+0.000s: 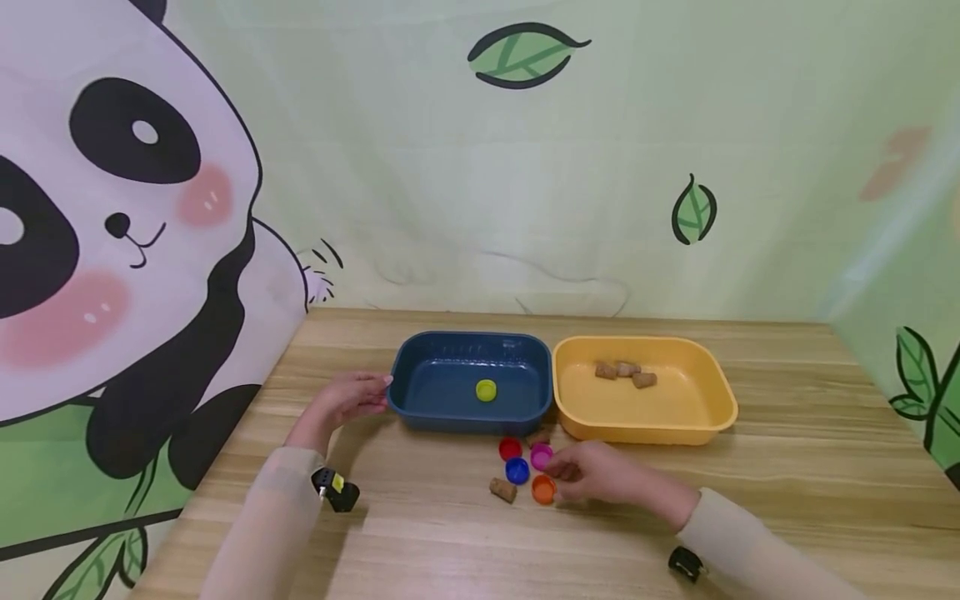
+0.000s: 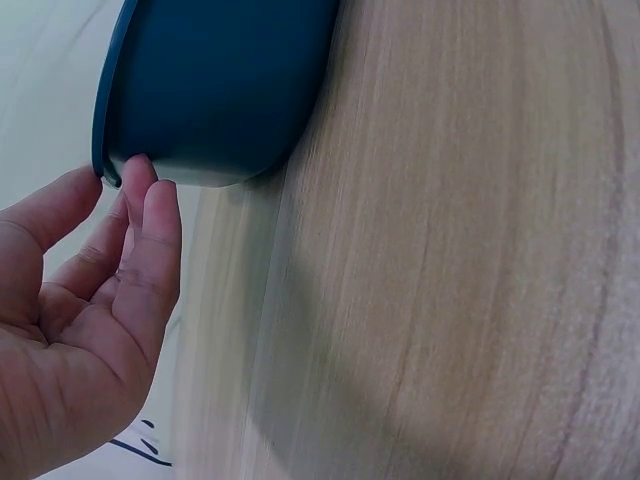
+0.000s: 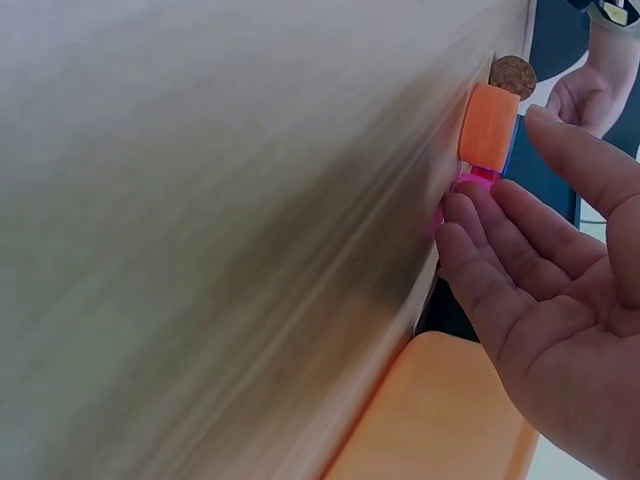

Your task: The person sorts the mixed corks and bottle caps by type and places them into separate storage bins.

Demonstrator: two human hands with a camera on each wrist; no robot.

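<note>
We see the left hand pinching the blue bin, the right hand, thumb and fingers parted, beside the orange cap.

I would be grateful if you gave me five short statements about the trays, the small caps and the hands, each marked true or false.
1. One yellow-green cap lies in the blue tray. True.

2. The yellow tray contains only caps. False: three corks lie in it, and no caps.

3. The left hand is at the left end of the blue tray. True.

4. The right hand is inside the yellow tray. False: it is in front of that tray, beside the orange cap.

5. A red cap lies on the table. True.
</note>
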